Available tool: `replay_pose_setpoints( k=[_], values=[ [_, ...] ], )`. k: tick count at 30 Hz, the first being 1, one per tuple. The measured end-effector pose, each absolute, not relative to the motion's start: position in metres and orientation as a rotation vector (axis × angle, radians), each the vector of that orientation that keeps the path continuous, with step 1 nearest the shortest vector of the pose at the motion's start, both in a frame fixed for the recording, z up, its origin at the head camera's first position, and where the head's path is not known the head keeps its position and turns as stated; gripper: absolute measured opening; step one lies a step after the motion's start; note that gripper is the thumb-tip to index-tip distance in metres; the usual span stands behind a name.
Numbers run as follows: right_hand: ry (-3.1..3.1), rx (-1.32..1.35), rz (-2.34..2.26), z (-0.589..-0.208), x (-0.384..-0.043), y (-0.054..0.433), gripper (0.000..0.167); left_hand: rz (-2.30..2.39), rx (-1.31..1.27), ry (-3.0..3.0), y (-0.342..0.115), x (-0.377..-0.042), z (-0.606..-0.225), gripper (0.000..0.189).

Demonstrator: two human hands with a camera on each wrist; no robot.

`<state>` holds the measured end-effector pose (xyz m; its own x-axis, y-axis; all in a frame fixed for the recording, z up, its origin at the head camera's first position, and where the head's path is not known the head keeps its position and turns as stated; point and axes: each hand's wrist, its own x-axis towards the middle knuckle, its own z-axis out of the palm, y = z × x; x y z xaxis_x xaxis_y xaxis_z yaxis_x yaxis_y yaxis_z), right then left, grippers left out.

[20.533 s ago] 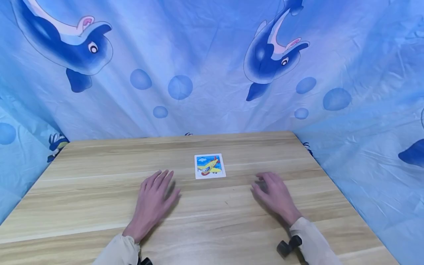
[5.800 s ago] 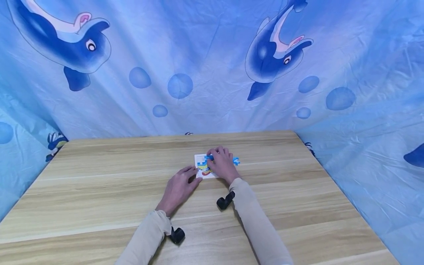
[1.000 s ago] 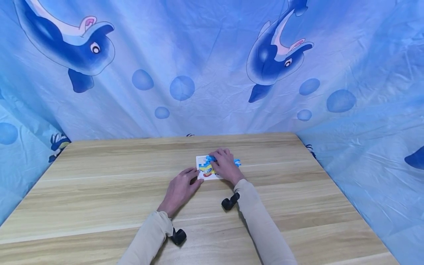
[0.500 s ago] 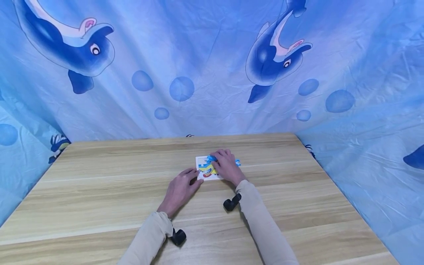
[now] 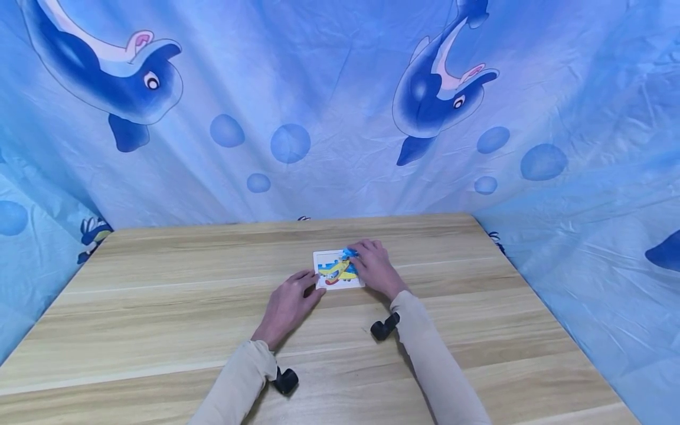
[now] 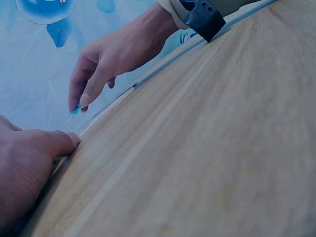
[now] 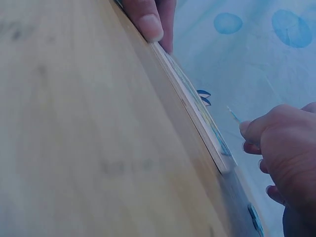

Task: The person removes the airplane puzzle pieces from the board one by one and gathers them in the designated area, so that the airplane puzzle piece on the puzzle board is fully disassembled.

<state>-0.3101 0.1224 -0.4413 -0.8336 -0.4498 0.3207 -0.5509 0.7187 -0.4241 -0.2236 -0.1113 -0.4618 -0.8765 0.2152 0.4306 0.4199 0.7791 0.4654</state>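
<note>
A jigsaw puzzle board (image 5: 326, 258) with a white rim and a yellow airplane picture lies on the table, its upper left part bare. My left hand (image 5: 289, 304) grips the board's left edge, thumb at the near corner and fingers along the side. Between thumb and fingertips, my right hand (image 5: 374, 268) pinches a blue puzzle piece (image 5: 347, 252) over the board's upper right. In the left wrist view this blue piece (image 6: 75, 111) is tilted and raised above the board. The right wrist view shows it thin and edge-on, apart from the board.
Another puzzle piece (image 7: 255, 219) lies on the table beside the board's right end, seen in the right wrist view. The wooden table (image 5: 159, 330) reaches back to a blue curtain (image 5: 340, 106) printed with dolphins. Black wrist cameras (image 5: 287, 381) sit on both sleeves.
My right hand has moved a little to the right with a blue piece in its fingers, uncovering more of the airplane picture. The left hand stays at the board's left edge.
</note>
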Motion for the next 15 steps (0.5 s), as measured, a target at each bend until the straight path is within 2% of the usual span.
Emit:
replay_pose_setpoints(
  k=[15],
  values=[
    [-2.685, 0.752, 0.737, -0.442, -0.3, 0.185, 0.034, -0.809, -0.478, -2.623, -0.111, -0.224, -0.463, 0.039]
  ],
)
